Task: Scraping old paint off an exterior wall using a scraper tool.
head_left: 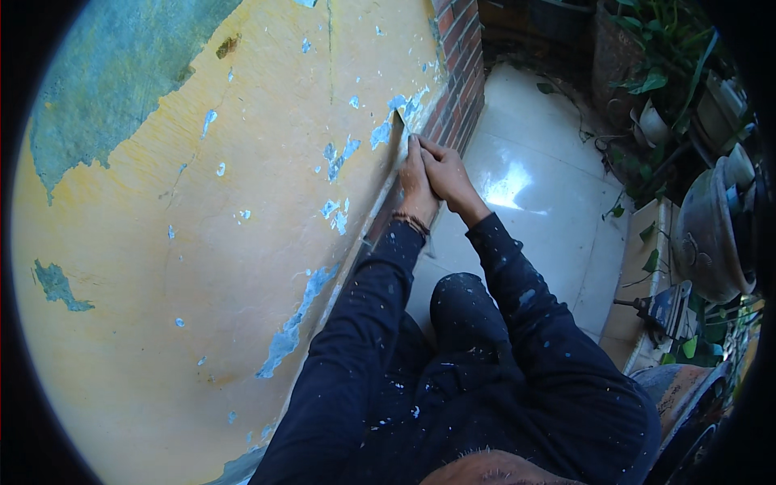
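A yellow painted wall [234, 275] with peeling patches of pale blue takes up the left side. My left hand [415, 184] and my right hand [450, 177] are clasped together near the wall's edge, both closed around a scraper. The scraper's thin blade [402, 121] points away from me and touches the wall beside a flaked blue patch [381, 133]. Its handle is hidden inside my fingers.
Red brickwork [461, 69] borders the wall at the far end. Glossy pale floor tiles [533, 153] lie to the right. Along the right stand potted plants [647, 81], a large grey pot [711, 230] and a ledge [647, 242] bearing a flat tool with a dark handle [664, 310].
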{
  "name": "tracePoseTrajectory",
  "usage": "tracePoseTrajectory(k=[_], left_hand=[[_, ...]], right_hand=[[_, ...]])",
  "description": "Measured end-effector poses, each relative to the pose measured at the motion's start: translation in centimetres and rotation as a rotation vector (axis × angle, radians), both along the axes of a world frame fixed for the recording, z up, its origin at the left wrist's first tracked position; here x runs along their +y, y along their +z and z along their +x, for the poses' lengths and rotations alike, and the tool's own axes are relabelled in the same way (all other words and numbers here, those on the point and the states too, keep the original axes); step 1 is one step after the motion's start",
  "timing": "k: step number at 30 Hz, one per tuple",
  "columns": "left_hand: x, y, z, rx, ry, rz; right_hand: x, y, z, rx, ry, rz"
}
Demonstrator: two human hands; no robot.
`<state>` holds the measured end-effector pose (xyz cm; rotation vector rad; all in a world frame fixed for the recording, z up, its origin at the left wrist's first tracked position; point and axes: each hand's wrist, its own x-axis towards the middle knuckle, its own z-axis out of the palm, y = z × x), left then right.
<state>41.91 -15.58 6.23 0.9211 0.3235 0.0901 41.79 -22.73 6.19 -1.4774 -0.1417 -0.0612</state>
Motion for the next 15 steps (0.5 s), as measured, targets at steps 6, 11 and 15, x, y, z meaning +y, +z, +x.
tracePoseTrajectory(k=[6, 11, 15], left_hand=[[0.3, 0.9, 1.0, 0.046, -0.209, -0.02], [3.1, 0.8, -0.2, 0.245, -0.237, 0.257], [4.5, 2.5, -5.4, 0.23, -0.346, 0.475]], right_hand=[[0.5, -2.0, 3.0, 0.016, -0.135, -0.032], [-0.6, 1.1, 4.8, 0.157, -0.055, -0.013], [-0.3, -0.8, 1.6, 0.04, -0.033, -0.114]])
